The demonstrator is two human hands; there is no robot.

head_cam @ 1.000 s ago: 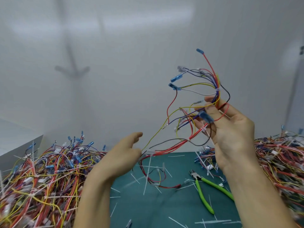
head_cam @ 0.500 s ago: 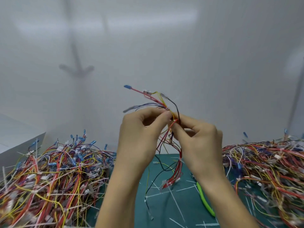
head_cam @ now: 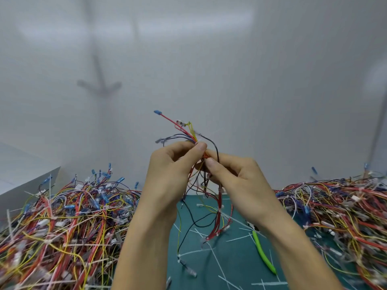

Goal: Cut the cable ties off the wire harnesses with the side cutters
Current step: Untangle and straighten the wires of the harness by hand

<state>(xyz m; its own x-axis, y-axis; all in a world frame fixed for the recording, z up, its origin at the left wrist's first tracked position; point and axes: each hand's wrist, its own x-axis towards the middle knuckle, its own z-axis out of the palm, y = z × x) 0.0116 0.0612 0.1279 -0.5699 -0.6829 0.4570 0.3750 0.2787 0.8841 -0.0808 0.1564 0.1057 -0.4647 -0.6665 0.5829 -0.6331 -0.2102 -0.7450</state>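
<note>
While both hands are meeting at centre, the left hand [head_cam: 167, 174] and right hand [head_cam: 236, 181] are pinching one wire harness [head_cam: 219, 214], seemingly lifting it to hunt for ties; the side cutters [head_cam: 260, 251] are lying unheld at five o'clock on the green mat [head_cam: 236, 262].

A pale grey wall [head_cam: 261, 80] fills the background, smooth and faintly glossy. A blurred bright band [head_cam: 136, 26] of reflected light runs across its top, with a dim, dark forked smear [head_cam: 99, 85] below. The worktop [head_cam: 240, 258] is dark green. A white box-like block [head_cam: 25, 178] stands by its far left corner.
</note>
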